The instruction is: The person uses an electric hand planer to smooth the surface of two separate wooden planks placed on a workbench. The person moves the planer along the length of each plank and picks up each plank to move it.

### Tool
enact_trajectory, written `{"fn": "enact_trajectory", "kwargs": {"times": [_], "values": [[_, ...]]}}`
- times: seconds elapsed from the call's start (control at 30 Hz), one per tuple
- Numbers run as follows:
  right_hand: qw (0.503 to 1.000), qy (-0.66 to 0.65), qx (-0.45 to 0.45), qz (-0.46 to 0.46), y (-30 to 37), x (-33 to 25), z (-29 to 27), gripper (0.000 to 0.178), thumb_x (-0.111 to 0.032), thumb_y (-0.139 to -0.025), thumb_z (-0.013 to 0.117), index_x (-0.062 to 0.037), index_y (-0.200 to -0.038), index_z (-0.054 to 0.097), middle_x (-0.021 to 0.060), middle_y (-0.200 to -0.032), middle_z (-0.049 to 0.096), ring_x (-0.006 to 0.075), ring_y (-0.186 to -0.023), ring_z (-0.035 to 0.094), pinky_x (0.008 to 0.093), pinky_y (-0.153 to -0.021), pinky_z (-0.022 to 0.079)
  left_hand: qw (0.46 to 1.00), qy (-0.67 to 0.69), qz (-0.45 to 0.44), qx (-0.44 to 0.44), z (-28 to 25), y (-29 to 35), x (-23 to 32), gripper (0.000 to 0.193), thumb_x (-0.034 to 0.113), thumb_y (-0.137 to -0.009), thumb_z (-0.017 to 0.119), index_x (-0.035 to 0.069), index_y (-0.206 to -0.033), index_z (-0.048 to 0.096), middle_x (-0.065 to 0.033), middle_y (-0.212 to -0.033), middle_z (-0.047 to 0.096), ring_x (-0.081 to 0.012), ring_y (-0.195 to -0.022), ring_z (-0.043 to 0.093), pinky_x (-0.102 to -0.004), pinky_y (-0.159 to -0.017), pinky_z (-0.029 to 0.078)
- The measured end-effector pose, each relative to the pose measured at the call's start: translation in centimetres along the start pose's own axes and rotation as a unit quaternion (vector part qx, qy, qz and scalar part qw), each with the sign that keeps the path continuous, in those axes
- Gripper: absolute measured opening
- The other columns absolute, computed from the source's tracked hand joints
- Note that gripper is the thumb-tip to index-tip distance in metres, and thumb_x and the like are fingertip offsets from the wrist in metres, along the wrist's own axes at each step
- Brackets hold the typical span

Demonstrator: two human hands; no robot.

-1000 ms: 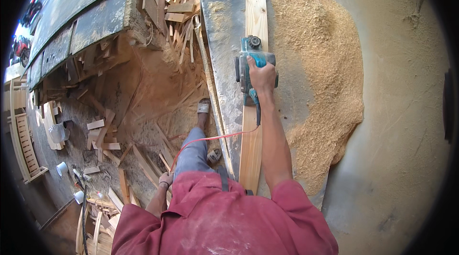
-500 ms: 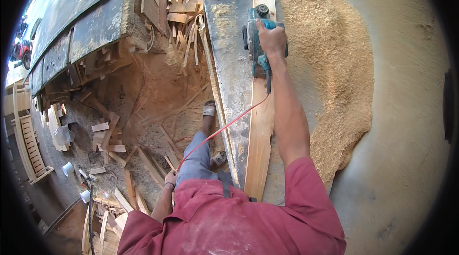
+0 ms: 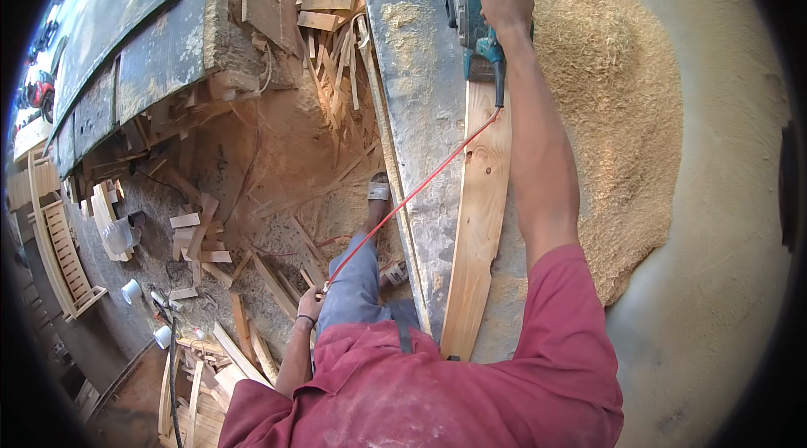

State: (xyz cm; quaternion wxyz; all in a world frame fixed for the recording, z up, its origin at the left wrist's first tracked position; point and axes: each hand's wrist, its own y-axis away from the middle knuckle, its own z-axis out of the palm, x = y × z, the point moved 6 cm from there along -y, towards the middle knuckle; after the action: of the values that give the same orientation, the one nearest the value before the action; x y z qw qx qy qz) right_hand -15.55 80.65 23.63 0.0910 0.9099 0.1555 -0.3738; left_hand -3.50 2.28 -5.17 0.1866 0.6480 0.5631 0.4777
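Observation:
My right hand (image 3: 506, 7) grips the handle of a teal electric planer (image 3: 481, 46), my arm stretched far forward. The planer sits at the far end of a long pale wooden board (image 3: 481, 187), which lies lengthwise on a grey, dust-streaked workbench (image 3: 412, 70). A red power cord (image 3: 429, 181) runs from the back of the planer down across the bench edge to my left side. Low beside my thigh, my left hand (image 3: 311, 303) is closed around that cord. The underside of the planer is hidden against the board.
A large heap of wood shavings (image 3: 622, 129) covers the bench's right side, beside a plain wall (image 3: 723, 196). Offcuts (image 3: 328, 2) are piled beyond the bench. Left are another dusty table (image 3: 160, 53), scattered scraps (image 3: 197, 234) and a slatted wooden frame (image 3: 67, 255).
My right hand has pushed the planer farther forward along the board, baring more of the planed surface behind it. The cord is drawn out straighter. My left hand stays low on the cord.

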Motion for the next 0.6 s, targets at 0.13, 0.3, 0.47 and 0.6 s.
{"fn": "enact_trajectory", "kwargs": {"times": [0.13, 0.3, 0.47, 0.6], "values": [[1.000, 0.002, 0.006, -0.023, -3.3, -0.4, 0.9, 0.063, -0.057, -0.084, 0.069, 0.0064, -0.081, 0.074, 0.0274, -0.091, 0.072, 0.0405, -0.090, 0.071, 0.0462, -0.080, 0.056, 0.999, -0.046, 0.006, -0.023, -1.3, -0.3, 3.9, 0.023, 0.021, -0.088, 0.065, 0.004, -0.104, 0.067, -0.0186, -0.097, 0.072, -0.0293, -0.085, 0.072, -0.0398, -0.078, 0.056], [0.995, 0.027, 0.080, -0.051, -5.9, -3.0, 0.5, 0.059, -0.060, -0.084, 0.067, -0.0013, -0.089, 0.076, 0.0206, -0.083, 0.075, 0.0296, -0.082, 0.075, 0.0444, -0.072, 0.056, 0.998, -0.050, 0.011, -0.026, -1.9, -1.0, 5.8, 0.022, 0.020, -0.085, 0.067, 0.006, -0.103, 0.067, -0.0181, -0.095, 0.073, -0.0298, -0.086, 0.072, -0.0399, -0.079, 0.056], [0.998, -0.035, 0.005, 0.053, -7.2, -4.9, -0.1, 0.067, -0.060, -0.083, 0.068, 0.0072, -0.087, 0.071, 0.0214, -0.077, 0.072, 0.0303, -0.074, 0.073, 0.0421, -0.068, 0.056, 0.999, -0.027, 0.005, -0.022, -2.0, -2.9, 3.9, 0.022, 0.019, -0.086, 0.064, 0.005, -0.102, 0.066, -0.0199, -0.095, 0.072, -0.0322, -0.091, 0.071, -0.0407, -0.081, 0.055], [0.998, -0.038, -0.015, -0.041, -9.5, -0.9, 0.7, 0.064, -0.058, -0.083, 0.068, 0.0053, -0.070, 0.069, 0.0183, -0.066, 0.069, 0.0304, -0.071, 0.071, 0.0431, -0.073, 0.055, 0.998, -0.066, -0.020, 0.009, -3.8, -2.5, 5.5, 0.024, 0.022, -0.084, 0.064, 0.005, -0.102, 0.066, -0.0219, -0.096, 0.071, -0.0367, -0.095, 0.069, -0.0423, -0.082, 0.054]]}}
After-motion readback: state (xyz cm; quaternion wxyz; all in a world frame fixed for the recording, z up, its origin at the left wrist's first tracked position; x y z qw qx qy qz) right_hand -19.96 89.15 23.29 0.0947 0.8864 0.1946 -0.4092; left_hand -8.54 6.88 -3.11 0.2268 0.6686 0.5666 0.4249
